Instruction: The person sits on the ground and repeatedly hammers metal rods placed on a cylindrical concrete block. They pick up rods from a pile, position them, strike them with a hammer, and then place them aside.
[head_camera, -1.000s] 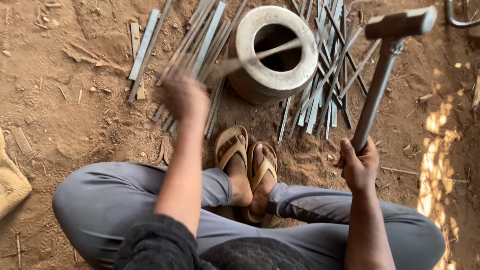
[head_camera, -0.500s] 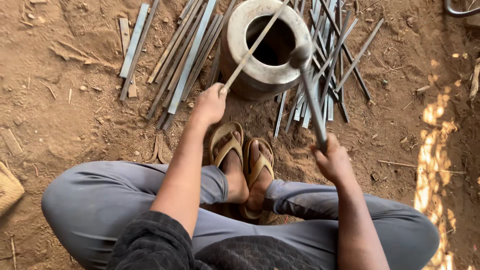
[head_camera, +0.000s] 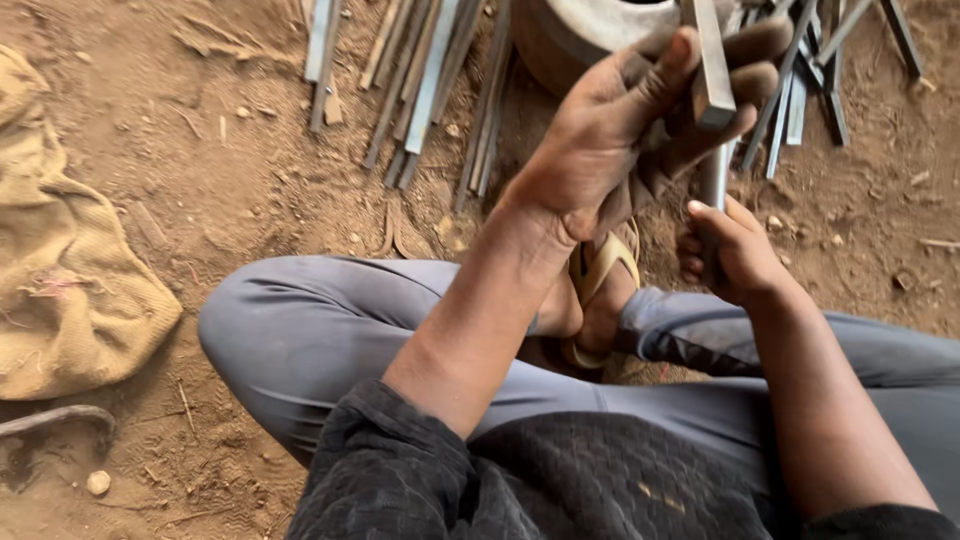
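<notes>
Risk noted: the flat metal strip is held close above the sandalled foot; a slackened grip could drop it there, and its cut end could nick the palm. Left hand is raised near the camera, fingers curled firmly about the strip's upper part. Right hand sits lower, closed round a grey shaft, probably a hammer handle, though its head is out of frame. More strips lie on the dirt beside the round steel block.
</notes>
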